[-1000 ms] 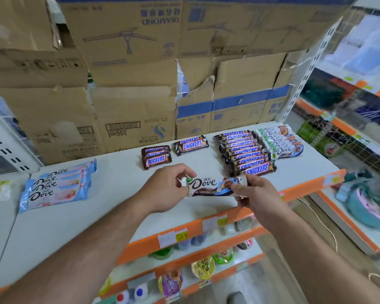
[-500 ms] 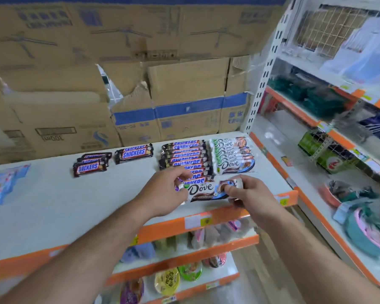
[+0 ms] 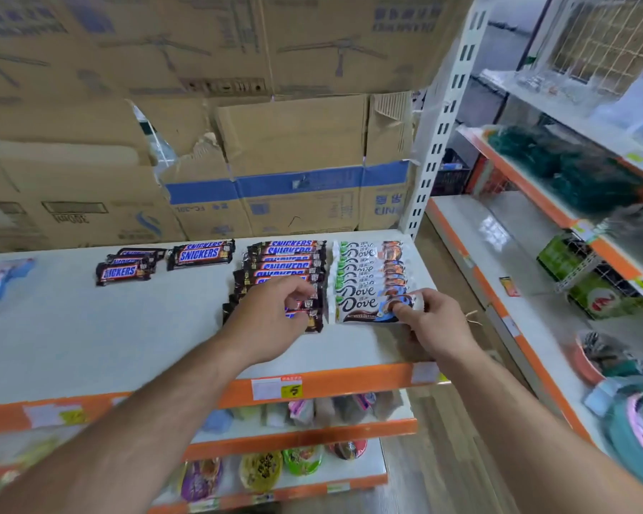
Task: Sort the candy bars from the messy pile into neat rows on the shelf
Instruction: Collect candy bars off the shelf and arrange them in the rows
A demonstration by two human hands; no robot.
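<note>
Dove bar lowered to front of Dove row, right hand pinching its end; left hand curled left of row, grip unclear.

Read: SNICKERS, white on blue, on loose brown bars and down the Snickers row; Dove, dark script, on the white-wrapped row and the front Dove bar; "5" on a yellow price tag; "300ml", upside down, on a cardboard box.
</note>
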